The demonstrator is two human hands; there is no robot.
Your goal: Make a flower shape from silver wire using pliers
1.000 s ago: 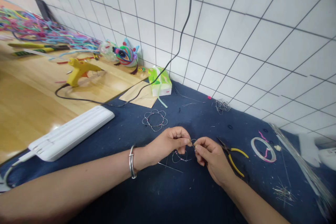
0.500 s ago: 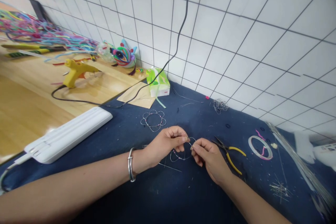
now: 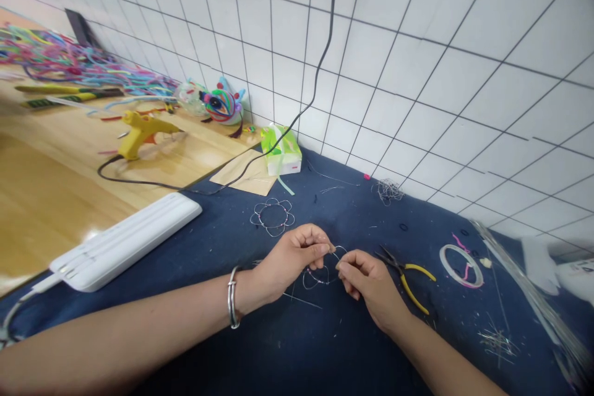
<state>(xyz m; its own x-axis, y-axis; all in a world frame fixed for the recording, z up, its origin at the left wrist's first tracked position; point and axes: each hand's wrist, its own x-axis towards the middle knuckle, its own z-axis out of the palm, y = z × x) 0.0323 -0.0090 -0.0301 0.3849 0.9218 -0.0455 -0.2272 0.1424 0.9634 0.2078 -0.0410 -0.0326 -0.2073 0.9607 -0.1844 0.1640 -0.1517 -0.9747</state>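
Observation:
Both of my hands pinch a thin silver wire piece [image 3: 316, 283] bent into loops, with small pink beads on it. My left hand [image 3: 301, 253], a silver bangle [image 3: 232, 297] at its wrist, grips the piece from the left with thumb and forefinger. Close by on the right, my right hand [image 3: 364, 275] pinches the same wire. A small loop arches up between the fingertips; the hands hide part of the piece. Beyond my left hand lies a flower-shaped wire ring [image 3: 273, 216] with beads. Yellow-handled pliers [image 3: 408, 278] rest just right of my right hand.
On the blue cloth [image 3: 223, 352] lie a white tape roll [image 3: 461, 265], wire scraps [image 3: 499, 343], a wire tangle [image 3: 388, 192] and long wires [image 3: 524, 291]. A white power strip [image 3: 127, 241], a tissue pack [image 3: 282, 151] and a yellow glue gun [image 3: 143, 135] with a black cord stand to the left.
The camera view has shifted slightly, so the scene sits a little lower and to the right. Both hands keep hold of the wire in nearly the same pose.

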